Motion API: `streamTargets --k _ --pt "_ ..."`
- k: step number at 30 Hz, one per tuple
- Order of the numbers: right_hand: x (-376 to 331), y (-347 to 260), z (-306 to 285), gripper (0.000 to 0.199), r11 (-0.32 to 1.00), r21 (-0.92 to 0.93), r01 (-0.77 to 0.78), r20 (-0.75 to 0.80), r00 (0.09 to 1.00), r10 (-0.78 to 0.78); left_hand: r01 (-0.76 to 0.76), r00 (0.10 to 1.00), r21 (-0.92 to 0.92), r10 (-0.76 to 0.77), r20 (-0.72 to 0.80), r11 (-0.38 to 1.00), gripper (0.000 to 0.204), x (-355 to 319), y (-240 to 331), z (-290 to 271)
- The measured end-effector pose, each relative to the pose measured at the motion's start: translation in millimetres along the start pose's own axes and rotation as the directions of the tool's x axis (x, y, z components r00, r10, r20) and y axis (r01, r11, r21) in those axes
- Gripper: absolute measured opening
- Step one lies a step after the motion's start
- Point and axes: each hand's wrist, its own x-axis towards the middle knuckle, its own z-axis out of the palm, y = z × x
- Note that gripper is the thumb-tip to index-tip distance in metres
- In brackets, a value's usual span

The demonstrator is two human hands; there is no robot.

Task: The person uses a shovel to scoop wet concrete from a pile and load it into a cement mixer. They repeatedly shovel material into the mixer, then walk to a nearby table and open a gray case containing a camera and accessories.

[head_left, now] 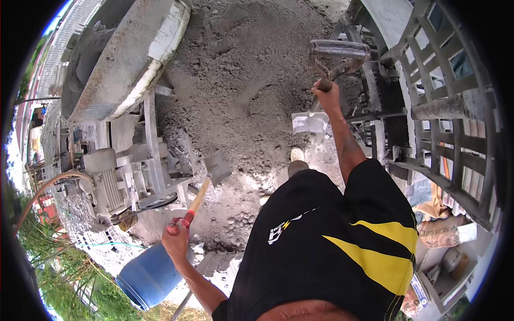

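Worker is standing at the edge of a broad grey heap of dry sand-cement mix, one tool in each hand.

Left hand is closing fully around the red grip of a short wooden-handled tool with a flat grey metal head. The head is hanging just above the near slope of the heap; whether it is touching the mix is unclear.

Right hand is wrapping tight around the shaft just below the D-shaped metal grip of a long shovel. Its pale blade is sitting low on the heap, beside the worker's light-coloured shoe.

Judgement: work looks to be at the stage of working the heap, with both tools poised rather than loaded. The next move is calling for a firm drive of the blade into the mix, with the short tool kept clear of the foot.

Nearby: a cement-caked mixer drum on its frame, and a blue plastic barrel lying beyond the left arm.
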Motion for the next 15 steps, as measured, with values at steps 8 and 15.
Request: streamTargets --k 8,15 --pt "-19 -23 -1 0.015 1.000 0.028 0.015 0.130 0.991 -0.019 0.194 0.980 0.278 -0.197 -0.019 0.941 0.034 10 51 2" --pt "-46 -19 28 0.020 0.999 0.029 -0.022 0.263 0.965 0.014 0.358 0.932 0.244 -0.330 -0.149 0.901 0.038 -19 -13 -6"
